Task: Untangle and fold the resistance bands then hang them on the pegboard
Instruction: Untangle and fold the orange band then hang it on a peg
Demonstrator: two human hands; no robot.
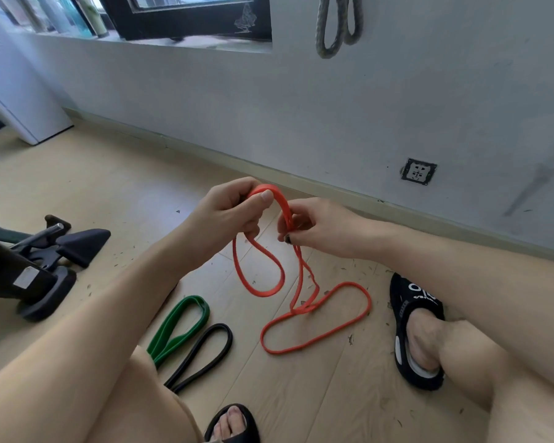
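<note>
Red band (271, 292) — top arch held between my hands above the floor (115, 193), its lower loops trailing there, twisted where strands cross. Left hand (227, 212): fingers curled round the arch. Right hand (314, 223): pinching the strands just beside. Green band (181, 327), black band (202, 353) — lying folded by my knee. Best method, I judge: feed one loop back through the crossing slowly, not pulling tight.

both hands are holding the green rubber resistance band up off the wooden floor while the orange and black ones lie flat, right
Not quite: the head view shows the left hand and right hand holding the orange rubber resistance band. The green rubber resistance band lies flat on the wooden floor beside the black rubber resistance band.
</note>
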